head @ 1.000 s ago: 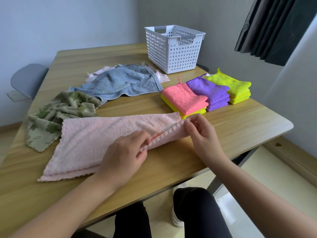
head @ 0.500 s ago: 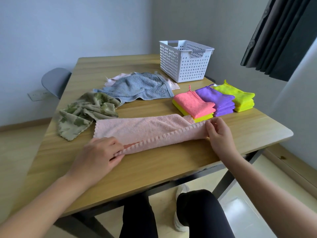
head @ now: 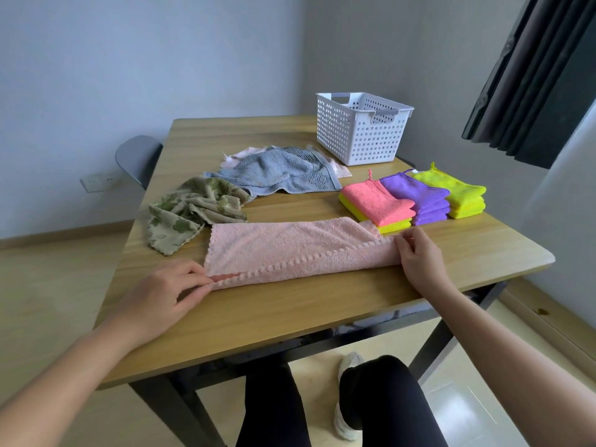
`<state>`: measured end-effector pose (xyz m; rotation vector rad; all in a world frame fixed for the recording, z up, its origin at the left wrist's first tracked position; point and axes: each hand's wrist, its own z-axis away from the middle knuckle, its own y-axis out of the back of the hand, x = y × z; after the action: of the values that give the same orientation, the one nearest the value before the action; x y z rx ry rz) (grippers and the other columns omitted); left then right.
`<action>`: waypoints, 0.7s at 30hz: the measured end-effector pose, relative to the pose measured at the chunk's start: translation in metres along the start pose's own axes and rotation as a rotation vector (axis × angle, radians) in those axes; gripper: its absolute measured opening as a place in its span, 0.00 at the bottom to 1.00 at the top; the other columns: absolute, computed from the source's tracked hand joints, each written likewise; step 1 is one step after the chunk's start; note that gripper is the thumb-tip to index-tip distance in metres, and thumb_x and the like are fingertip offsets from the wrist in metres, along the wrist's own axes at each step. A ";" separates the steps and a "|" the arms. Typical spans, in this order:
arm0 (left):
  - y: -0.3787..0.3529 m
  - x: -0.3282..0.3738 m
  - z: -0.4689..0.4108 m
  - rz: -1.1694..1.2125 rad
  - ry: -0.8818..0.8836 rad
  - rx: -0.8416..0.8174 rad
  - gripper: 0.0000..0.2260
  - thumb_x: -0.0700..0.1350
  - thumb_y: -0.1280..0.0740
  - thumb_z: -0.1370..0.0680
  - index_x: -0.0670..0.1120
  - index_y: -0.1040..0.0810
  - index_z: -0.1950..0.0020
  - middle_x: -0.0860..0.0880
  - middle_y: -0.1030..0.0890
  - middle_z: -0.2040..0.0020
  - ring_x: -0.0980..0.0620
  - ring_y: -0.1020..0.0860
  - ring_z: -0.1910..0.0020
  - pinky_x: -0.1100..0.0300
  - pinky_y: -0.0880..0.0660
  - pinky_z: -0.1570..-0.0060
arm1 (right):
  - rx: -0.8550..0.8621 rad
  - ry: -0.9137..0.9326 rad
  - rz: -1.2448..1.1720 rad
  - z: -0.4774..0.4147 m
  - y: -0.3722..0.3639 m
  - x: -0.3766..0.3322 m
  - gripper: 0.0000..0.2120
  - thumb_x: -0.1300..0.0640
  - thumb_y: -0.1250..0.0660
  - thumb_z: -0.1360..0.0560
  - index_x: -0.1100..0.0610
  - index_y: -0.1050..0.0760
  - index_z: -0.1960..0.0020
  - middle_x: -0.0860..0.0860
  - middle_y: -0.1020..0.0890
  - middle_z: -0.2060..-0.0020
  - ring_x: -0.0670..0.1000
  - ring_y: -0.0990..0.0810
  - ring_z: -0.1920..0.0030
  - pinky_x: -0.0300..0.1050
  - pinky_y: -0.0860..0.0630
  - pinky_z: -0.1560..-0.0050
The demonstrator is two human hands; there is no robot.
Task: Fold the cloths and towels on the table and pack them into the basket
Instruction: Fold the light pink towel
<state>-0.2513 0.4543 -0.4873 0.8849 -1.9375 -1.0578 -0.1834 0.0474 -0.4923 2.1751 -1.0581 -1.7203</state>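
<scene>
Wooden table (head: 290, 317) with basket (head: 361, 133), pink towel (head: 290, 250), crumpled towels (head: 283, 172), folded cloths (head: 429, 198).

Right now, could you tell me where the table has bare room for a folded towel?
Bare wood: the near edge in front of the pink towel, and the far strip behind the blue towel, left of the basket. Crowded: the right side, with folded stacks.

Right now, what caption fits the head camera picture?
Left hand and right hand pinch the pink towel at its ends on the table.

Grey chair (head: 137, 156) beside a wall socket (head: 98, 182); dark curtain (head: 541, 75) at upper right.
</scene>
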 end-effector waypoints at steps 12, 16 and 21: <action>0.030 0.005 -0.046 0.140 -0.024 0.268 0.07 0.36 0.27 0.30 0.46 0.18 0.56 0.57 0.19 0.58 0.64 0.23 0.54 0.75 0.29 0.54 | 0.147 0.026 -0.163 -0.025 0.018 -0.022 0.04 0.60 0.41 0.21 0.58 0.29 0.53 0.51 0.24 0.62 0.54 0.26 0.55 0.46 0.32 0.55; 0.060 0.006 -0.077 -0.030 -0.129 0.272 0.06 0.37 0.26 0.30 0.44 0.18 0.55 0.58 0.20 0.61 0.61 0.23 0.60 0.70 0.28 0.60 | 0.193 0.091 -0.247 -0.043 0.038 -0.046 0.04 0.61 0.42 0.20 0.59 0.29 0.53 0.54 0.24 0.63 0.55 0.25 0.62 0.46 0.28 0.62; 0.098 0.015 -0.117 -0.191 -0.255 0.300 0.10 0.44 0.34 0.23 0.42 0.20 0.45 0.51 0.19 0.56 0.56 0.24 0.59 0.65 0.31 0.59 | 0.250 0.191 -0.280 -0.063 0.066 -0.073 0.05 0.61 0.41 0.20 0.60 0.29 0.55 0.50 0.27 0.68 0.43 0.29 0.70 0.32 0.32 0.70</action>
<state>-0.1800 0.4405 -0.3521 1.1654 -2.3033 -1.0444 -0.1599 0.0262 -0.3802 2.6939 -1.0055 -1.5065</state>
